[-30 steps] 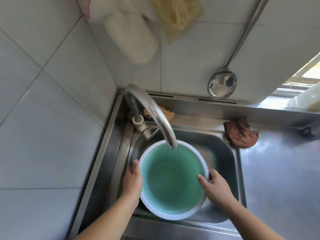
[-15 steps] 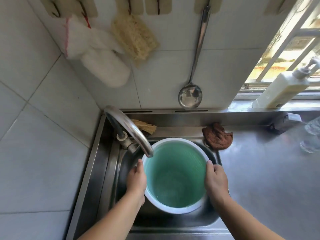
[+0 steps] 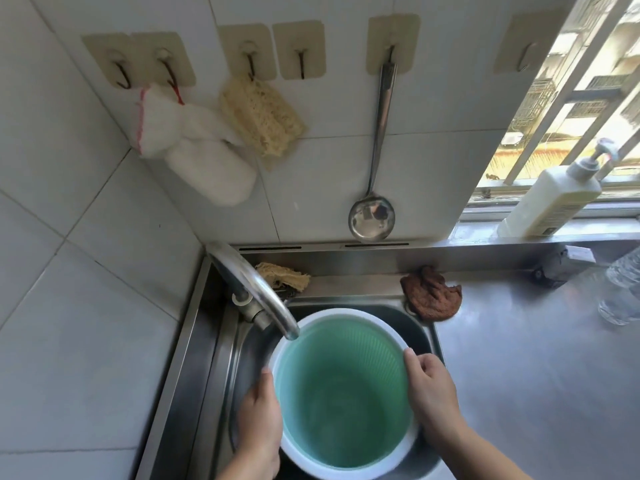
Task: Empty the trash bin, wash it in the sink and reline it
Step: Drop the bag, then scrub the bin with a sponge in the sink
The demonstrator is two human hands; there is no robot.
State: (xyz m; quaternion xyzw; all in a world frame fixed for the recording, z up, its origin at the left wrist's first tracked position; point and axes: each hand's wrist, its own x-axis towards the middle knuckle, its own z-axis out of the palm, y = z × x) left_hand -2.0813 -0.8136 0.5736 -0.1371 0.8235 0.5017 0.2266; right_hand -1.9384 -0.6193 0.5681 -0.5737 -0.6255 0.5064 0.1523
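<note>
Here, the green trash bin (image 3: 343, 393) stands in the sink (image 3: 420, 336) between my hands: my left hand (image 3: 258, 419) and right hand (image 3: 431, 393) grip its white rim. The faucet (image 3: 256, 289) spout ends just beyond my left fingers.

You look into a trash bin (image 3: 341, 393) with a pale green, finely ribbed inside and a white rim. The sink (image 3: 420, 332) and counter (image 3: 519, 375) are bare grey steel; the faucet (image 3: 254, 292) is shiny chrome. At the sink's back right corner, a rust-brown rag (image 3: 433, 297); at its back left corner, a straw-yellow loofah scrap (image 3: 282, 275). Wall tiles (image 3: 86, 271) are white with grey grout. Hooks (image 3: 301, 50) sit on beige pads. You see a white cloth (image 3: 194, 147) edged in red stitching, a yellow fibrous loofah (image 3: 261, 116), a silver ladle (image 3: 371, 218), and a cream pump bottle (image 3: 554, 199).
</note>
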